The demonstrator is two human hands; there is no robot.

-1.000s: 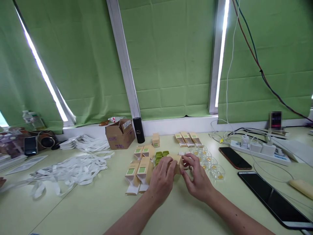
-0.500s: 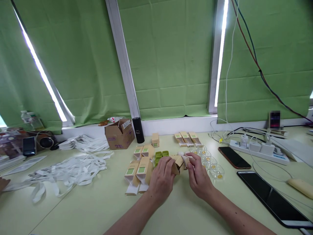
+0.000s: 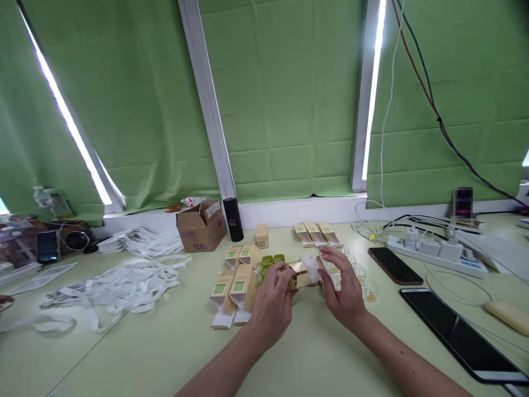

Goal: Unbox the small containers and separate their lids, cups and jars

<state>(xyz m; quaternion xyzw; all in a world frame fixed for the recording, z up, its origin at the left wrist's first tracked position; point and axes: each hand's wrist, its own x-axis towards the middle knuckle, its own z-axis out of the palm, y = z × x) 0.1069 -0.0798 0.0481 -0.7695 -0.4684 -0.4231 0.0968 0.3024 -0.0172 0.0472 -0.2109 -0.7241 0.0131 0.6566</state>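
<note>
My left hand (image 3: 273,298) is closed around a small kraft cardboard box (image 3: 303,278) held just above the table. The box end toward the right is unfolded, with a white inner flap (image 3: 312,268) sticking out. My right hand (image 3: 344,286) is at that flap, thumb and fingers apart; whether its fingertips touch the flap I cannot tell. Small green containers (image 3: 273,260) stand partly hidden behind my left hand. Left of it are kraft boxes (image 3: 243,286) with green label squares and white flaps folded out. Clear plastic cups (image 3: 369,289) with yellow bits lie beyond my right hand.
More kraft boxes (image 3: 317,234) lie at the back, near a black cylinder (image 3: 233,219) and an opened carton (image 3: 201,226). White straps (image 3: 132,292) are heaped on the left. Phones (image 3: 394,266), a large black-screened device (image 3: 458,333) and a power strip (image 3: 438,255) lie right. Another person's hand (image 3: 5,301) shows at the left edge.
My right hand's fingers have spread from their pinch at the box's end, and the white flap shows more. My left hand still holds the box. A strap at far left has shifted.
</note>
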